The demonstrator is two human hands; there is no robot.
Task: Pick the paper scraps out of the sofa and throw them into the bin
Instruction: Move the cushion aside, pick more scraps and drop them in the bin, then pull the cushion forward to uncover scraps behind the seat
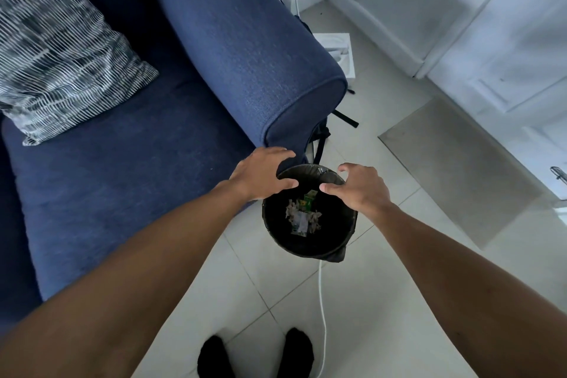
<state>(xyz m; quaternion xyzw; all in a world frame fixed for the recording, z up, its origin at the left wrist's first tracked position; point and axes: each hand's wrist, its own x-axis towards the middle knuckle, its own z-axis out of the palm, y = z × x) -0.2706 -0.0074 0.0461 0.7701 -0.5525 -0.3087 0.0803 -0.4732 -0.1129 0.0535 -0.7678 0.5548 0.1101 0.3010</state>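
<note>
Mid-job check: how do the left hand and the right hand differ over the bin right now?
The left hand reaches across the sofa-side rim of the bin, fingers fairly flat; the right hand is over the floor-side rim, fingers curled more. The left hand sits slightly farther from the camera than the right hand. Both are palm down, open, with nothing visibly held, above the paper scraps inside.
</note>
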